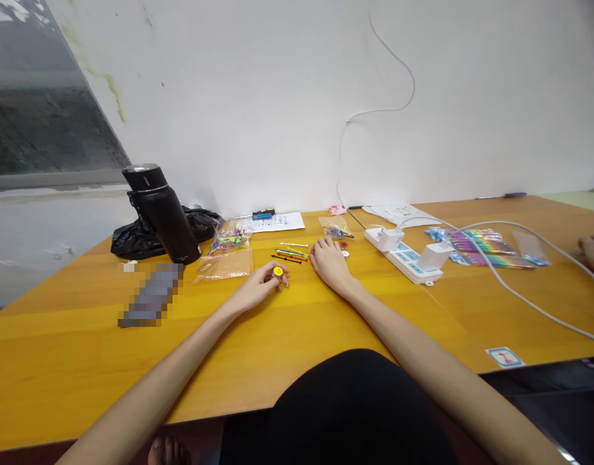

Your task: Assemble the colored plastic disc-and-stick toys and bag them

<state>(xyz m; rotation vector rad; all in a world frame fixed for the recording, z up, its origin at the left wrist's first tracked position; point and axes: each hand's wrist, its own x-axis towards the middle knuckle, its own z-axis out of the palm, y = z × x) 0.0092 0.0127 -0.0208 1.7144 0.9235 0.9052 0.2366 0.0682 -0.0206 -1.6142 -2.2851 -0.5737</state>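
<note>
My left hand (264,284) is closed on a small yellow disc (278,271), pinched between thumb and fingers just above the table. My right hand (329,263) rests palm down on the table with its fingers a little bent and apart. Beside its fingertips lie several thin plastic sticks (291,254) in yellow, green, red and black, with one white stick (293,245) behind them. A small red disc (344,245) and a white disc (345,254) sit just right of the right hand. What lies under the right palm is hidden.
To the left are a black bottle (163,216), a black plastic bag (200,223), a pixelated flat object (154,294) and a clear bag of coloured parts (229,242). On the right, a power strip (413,263) trails white cables. Another person's hand (593,252) is at the right edge.
</note>
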